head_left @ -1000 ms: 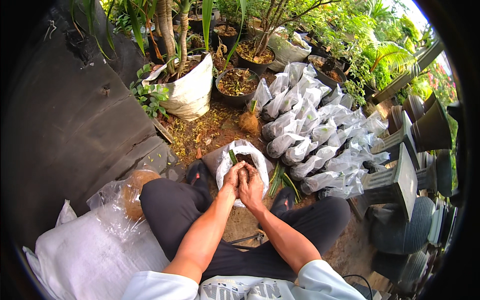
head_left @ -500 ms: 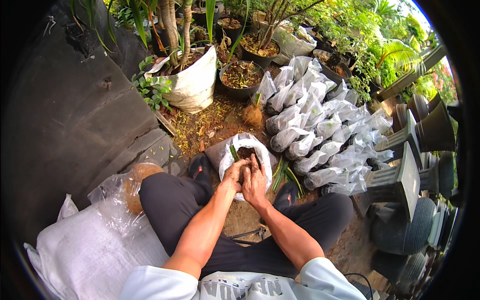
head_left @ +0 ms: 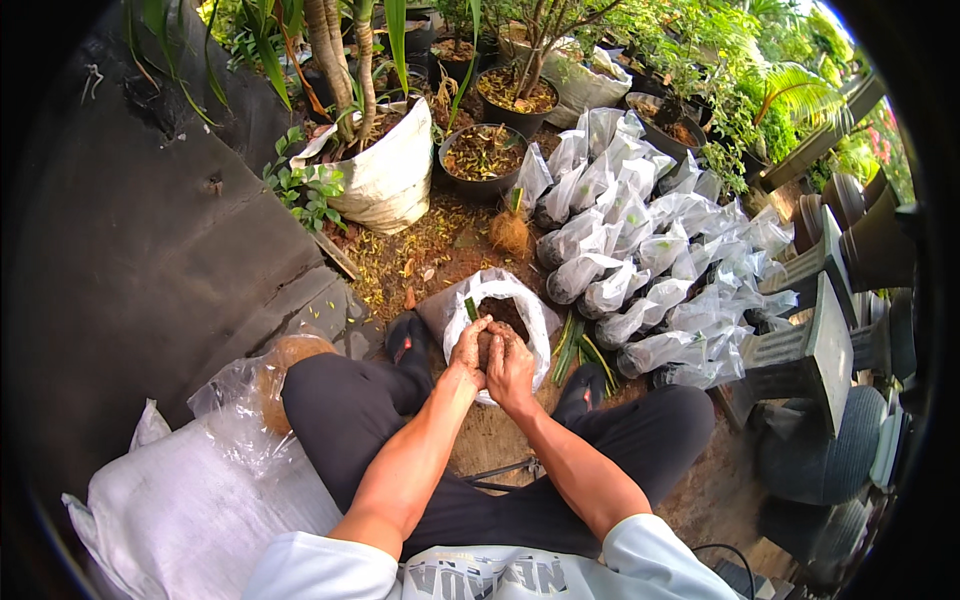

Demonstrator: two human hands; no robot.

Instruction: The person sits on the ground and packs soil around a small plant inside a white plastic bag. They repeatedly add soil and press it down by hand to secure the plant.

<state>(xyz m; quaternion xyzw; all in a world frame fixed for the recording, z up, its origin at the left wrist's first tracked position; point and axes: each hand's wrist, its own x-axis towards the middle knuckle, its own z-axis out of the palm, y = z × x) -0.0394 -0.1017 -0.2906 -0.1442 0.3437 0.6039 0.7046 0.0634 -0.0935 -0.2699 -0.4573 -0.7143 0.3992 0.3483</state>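
An open white sack of dark soil (head_left: 505,312) sits between my feet. My left hand (head_left: 465,350) and my right hand (head_left: 510,360) are cupped together over it, both closed around a dark lump of soil (head_left: 485,350). A short green leaf piece (head_left: 470,309) stands up just above my left fingers. Cut striped leaves (head_left: 570,350) lie right of the sack. Behind it, a brown fibrous ball with a green shoot (head_left: 508,233) rests on the ground.
Rows of plastic-bagged seedlings (head_left: 650,280) fill the right side, beside stacked dark pots and pedestals (head_left: 820,370). Potted plants (head_left: 483,160) and a white planter bag (head_left: 380,180) stand behind. A dark panel (head_left: 140,250) is left; a white sack (head_left: 200,500) and clear bag (head_left: 240,390) lie lower left.
My fingers have shifted slightly around the soil lump, still held together over the sack. The whole view has drifted a little.
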